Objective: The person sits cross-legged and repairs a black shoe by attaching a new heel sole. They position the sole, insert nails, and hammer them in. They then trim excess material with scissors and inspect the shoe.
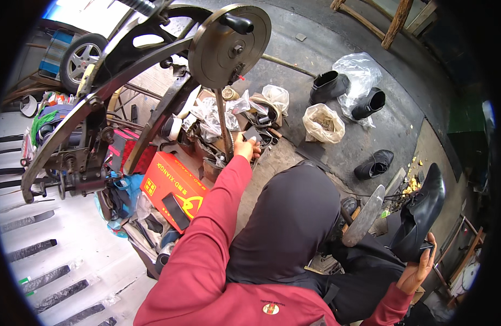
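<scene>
My left hand point(247, 147) reaches into a clutter of tools and scraps, its fingers curled around a small dark grey flat piece point(252, 132); its exact kind is unclear. Low on the right, my right hand point(418, 268) grips a black leather shoe point(424, 209) near its heel. The shoe is tilted with its toe pointing up. Beside it, a grey metal shoe-shaped anvil point(364, 216) rises near my knees. A hand-cranked shoe-stitching machine with a large metal wheel point(228, 46) stands over the clutter, ahead and to the left.
A red-orange box point(166, 182) carries a dark phone point(176, 211) by my left arm. Black shoes point(374, 164) and boots point(327, 87) stand on the floor, near a clear plastic bag point(357, 69) and a pale lined container point(323, 124). Wooden legs point(398, 23) stand at the far right.
</scene>
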